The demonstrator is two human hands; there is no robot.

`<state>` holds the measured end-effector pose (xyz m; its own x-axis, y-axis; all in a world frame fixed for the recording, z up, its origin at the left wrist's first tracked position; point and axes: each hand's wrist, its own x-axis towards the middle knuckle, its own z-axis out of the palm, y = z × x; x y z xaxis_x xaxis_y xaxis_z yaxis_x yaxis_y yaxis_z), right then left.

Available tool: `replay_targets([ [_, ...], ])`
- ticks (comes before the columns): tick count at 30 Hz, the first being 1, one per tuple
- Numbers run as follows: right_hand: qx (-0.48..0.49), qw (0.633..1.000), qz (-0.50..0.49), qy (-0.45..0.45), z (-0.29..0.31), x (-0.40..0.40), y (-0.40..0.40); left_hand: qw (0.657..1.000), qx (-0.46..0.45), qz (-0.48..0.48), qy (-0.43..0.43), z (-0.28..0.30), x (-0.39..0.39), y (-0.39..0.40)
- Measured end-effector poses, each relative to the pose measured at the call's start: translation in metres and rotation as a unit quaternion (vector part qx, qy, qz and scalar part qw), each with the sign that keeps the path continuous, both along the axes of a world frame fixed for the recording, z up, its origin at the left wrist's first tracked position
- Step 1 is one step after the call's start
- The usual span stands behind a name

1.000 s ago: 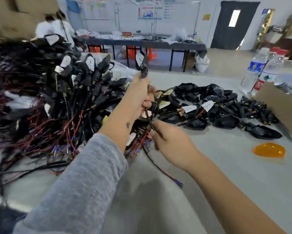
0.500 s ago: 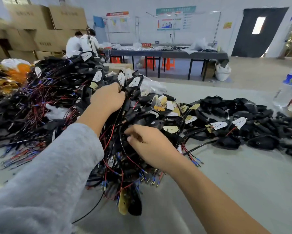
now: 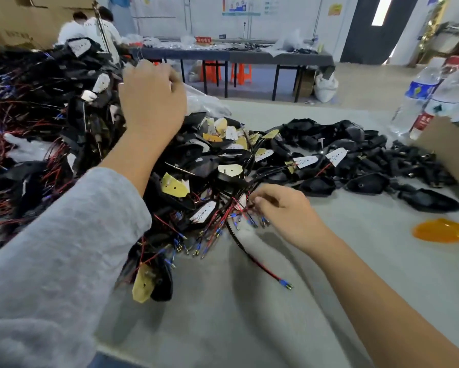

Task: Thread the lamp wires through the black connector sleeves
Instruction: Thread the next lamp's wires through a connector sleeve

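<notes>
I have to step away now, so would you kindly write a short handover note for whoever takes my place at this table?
Left hand: raised over the tall wired lamp pile, fingers curled; what it holds is hidden.
Right hand: pinching red and black wires at the near edge of the middle heap.
Things: black lamp housings without wires lie to the right; one loose wire with a blue terminal trails on the table; an orange lens sits far right.
Done: cannot tell how many are threaded.
Left: pull out the pinched wires, thread them through a sleeve, then carry on through the heap.
</notes>
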<state>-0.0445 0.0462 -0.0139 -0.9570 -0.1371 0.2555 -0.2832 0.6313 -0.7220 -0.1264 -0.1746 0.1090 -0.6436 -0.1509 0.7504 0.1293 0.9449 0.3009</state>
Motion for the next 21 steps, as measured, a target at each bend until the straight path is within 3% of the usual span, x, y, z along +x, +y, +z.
replay_targets([
  [3,0.000,0.998,-0.061,-0.008,-0.019,0.000,0.032,0.985,0.078,-0.134,-0.071,-0.017,0.006,0.049],
  [6,0.034,0.993,-0.113,-0.004,-0.035,0.000,0.062,0.954,0.049,-0.206,-0.211,-0.054,0.009,0.099],
  [9,-0.111,0.984,-0.137,-0.027,-0.040,-0.001,0.067,0.932,-0.004,-0.200,-0.302,-0.095,0.007,0.128],
  [11,-0.172,0.974,-0.143,-0.042,-0.041,-0.001,0.066,0.925,-0.057,-0.147,-0.346,-0.116,0.007,0.142],
  [14,-0.208,0.967,-0.136,-0.062,-0.041,-0.003,0.067,0.933,-0.136,-0.056,-0.328,-0.135,0.010,0.155],
  [21,-0.131,0.979,-0.151,-0.034,-0.034,-0.008,0.069,0.959,-0.111,0.008,-0.259,-0.155,0.018,0.165],
])
